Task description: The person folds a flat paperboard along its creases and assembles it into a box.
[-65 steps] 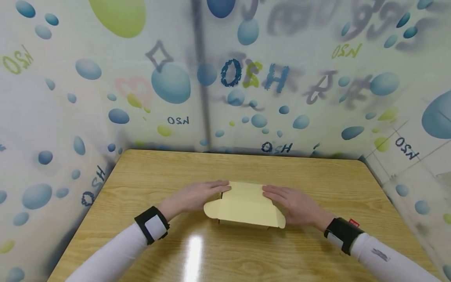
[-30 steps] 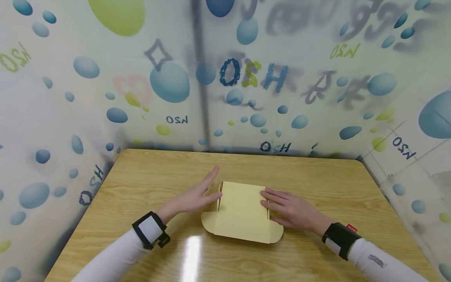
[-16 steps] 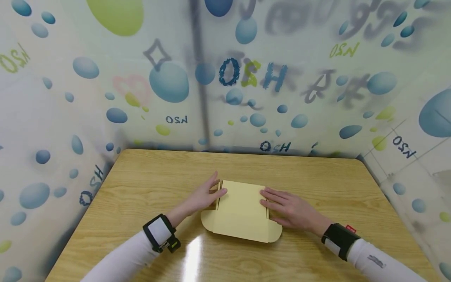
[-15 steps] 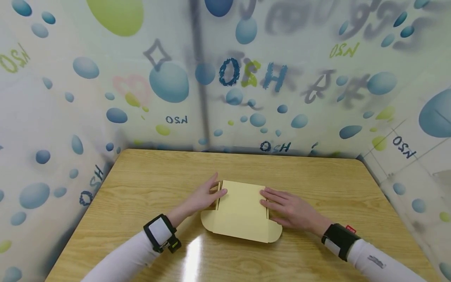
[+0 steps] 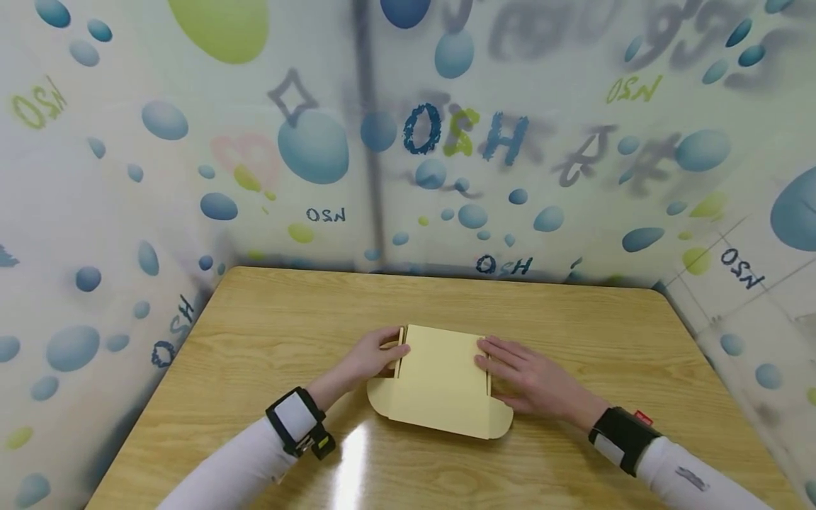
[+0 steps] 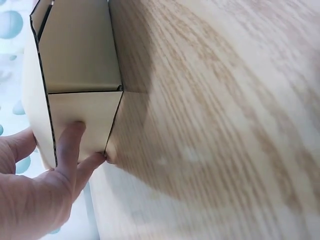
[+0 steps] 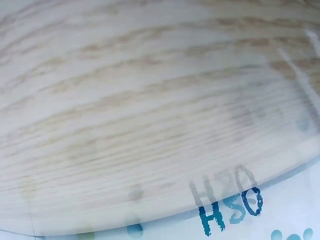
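A pale yellow cardboard box [image 5: 440,382] with a front flap and rounded side ears sits at the middle of the wooden table. My left hand [image 5: 372,356] grips its left end, thumb on the lid's edge. Seen from the left wrist, one finger presses the box's side wall [image 6: 95,110] and another touches its lower corner by the tabletop. My right hand [image 5: 532,375] rests on the right edge with its fingers straight across the lid; its thumb is partly hidden by the right ear. The right wrist view shows neither that hand nor the box.
The wooden table [image 5: 306,304] has a rounded far edge and a bright glare streak left of the box. A printed wall covering [image 5: 561,234] with blue and green drops stands behind and beside it. Both wrists wear black straps.
The front flap, raised at first, has come down toward me. My left hand lifted off the box, spread, then took hold of the left end. My right hand has stayed on the right edge.
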`<state>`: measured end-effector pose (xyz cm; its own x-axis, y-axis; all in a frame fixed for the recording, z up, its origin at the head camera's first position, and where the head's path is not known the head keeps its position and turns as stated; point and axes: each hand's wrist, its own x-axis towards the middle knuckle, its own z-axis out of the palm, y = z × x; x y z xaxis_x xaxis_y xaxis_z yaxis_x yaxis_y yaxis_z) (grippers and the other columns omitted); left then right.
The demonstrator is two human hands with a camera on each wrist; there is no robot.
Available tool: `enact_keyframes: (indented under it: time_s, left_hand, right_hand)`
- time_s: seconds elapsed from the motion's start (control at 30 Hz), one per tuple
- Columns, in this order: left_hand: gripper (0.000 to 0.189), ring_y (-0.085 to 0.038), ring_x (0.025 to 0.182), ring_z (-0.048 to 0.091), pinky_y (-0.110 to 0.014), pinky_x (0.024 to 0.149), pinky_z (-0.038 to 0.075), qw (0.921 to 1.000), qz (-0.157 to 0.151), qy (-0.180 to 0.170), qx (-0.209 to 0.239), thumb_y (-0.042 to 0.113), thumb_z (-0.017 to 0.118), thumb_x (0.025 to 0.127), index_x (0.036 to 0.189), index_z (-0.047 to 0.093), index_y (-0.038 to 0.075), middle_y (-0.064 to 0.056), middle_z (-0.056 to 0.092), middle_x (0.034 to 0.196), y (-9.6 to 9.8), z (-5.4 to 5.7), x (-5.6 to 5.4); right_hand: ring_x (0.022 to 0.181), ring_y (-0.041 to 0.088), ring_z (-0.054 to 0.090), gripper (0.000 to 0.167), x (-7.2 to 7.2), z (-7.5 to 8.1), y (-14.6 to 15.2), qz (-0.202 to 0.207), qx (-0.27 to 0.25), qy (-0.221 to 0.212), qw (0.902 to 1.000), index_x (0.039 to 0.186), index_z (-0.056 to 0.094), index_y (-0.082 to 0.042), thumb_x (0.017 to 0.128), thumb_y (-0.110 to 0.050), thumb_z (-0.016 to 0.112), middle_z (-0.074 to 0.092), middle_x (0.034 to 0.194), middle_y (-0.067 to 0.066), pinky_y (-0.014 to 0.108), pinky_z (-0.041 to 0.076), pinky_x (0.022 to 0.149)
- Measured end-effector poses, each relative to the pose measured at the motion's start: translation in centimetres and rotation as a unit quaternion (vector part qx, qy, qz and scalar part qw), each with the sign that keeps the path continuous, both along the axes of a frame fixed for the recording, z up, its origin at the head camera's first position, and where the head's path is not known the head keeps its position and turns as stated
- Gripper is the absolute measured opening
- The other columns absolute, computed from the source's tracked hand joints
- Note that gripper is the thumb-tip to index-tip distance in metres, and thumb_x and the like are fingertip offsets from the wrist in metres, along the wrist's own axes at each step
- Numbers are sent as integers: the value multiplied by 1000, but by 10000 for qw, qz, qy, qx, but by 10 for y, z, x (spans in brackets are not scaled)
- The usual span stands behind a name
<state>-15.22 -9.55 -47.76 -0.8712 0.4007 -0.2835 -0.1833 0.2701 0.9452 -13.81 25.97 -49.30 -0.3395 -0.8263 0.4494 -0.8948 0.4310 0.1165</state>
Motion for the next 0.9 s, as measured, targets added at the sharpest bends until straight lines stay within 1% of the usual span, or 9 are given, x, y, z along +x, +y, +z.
enact_keyframes:
  time_s: [0.07,0.13,0.2,0.27,0.37,0.47,0.53,0.8,0.9]
  left_hand:
    - [60,-38,130,66,-45,99,63,9999,-9,-91,83,20,55,110,163,33,0,-27,40,165,-1,-1,-1]
    - [59,-33,124,69,-46,99,63,9998,-30,-138,142,19,54,111,163,34,1,-26,40,166,-3,-2,-1]
    - [57,-29,120,70,-46,99,63,9997,-71,-163,190,19,53,111,163,35,3,-26,41,165,-5,-2,-2]
    - [56,-27,119,70,-46,100,62,9994,-99,-217,232,20,52,112,163,36,4,-24,41,166,-7,-3,-3]
    - [56,-27,122,69,-47,102,61,9991,-141,-288,295,20,51,112,163,35,3,-25,41,166,-10,-4,-3]
    - [57,-29,124,68,-49,103,61,9987,-192,-312,346,20,51,112,163,33,2,-26,41,165,-12,-6,-4]
    - [57,-30,125,68,-49,104,60,9985,-207,-347,362,20,51,112,164,33,3,-25,42,165,-13,-7,-5]
    - [59,-35,133,64,-49,105,59,9982,-279,-368,389,22,49,113,165,30,4,-25,38,167,-18,-9,-6]
    - [59,-33,132,64,-48,105,59,9981,-272,-403,389,23,49,113,166,29,5,-24,39,167,-18,-8,-7]
  right_hand:
    - [166,16,22,77,-1,2,1,-29,65,-9,10000,154,52,-7,95,-51,74,57,155,21,20,6,135]
    - [168,17,13,104,-1,3,2,-55,129,74,9999,157,47,-5,75,-48,94,49,162,22,24,4,137]
    - [169,18,6,126,-2,4,2,-52,209,238,9995,159,43,-3,56,-45,103,38,169,21,28,2,138]
    - [169,21,1,136,-3,3,3,-21,306,413,9987,161,39,-3,49,-47,104,25,175,18,32,0,138]
    - [169,23,-3,145,-5,3,2,28,543,669,9963,165,33,-6,48,-54,103,8,179,13,36,-3,139]
    - [169,24,-4,151,-5,4,0,67,726,831,9939,167,27,-9,47,-61,101,1,180,11,38,-5,139]
    - [169,24,-5,152,-6,5,-1,68,785,862,9932,168,24,-10,48,-64,100,0,180,11,38,-6,138]
    - [169,24,-3,151,-7,5,-4,133,757,854,9934,167,27,-8,48,-66,99,3,180,11,38,-4,139]
    - [169,24,-3,152,-7,3,-4,164,728,887,9933,167,27,-7,46,-65,100,4,180,12,39,-4,139]
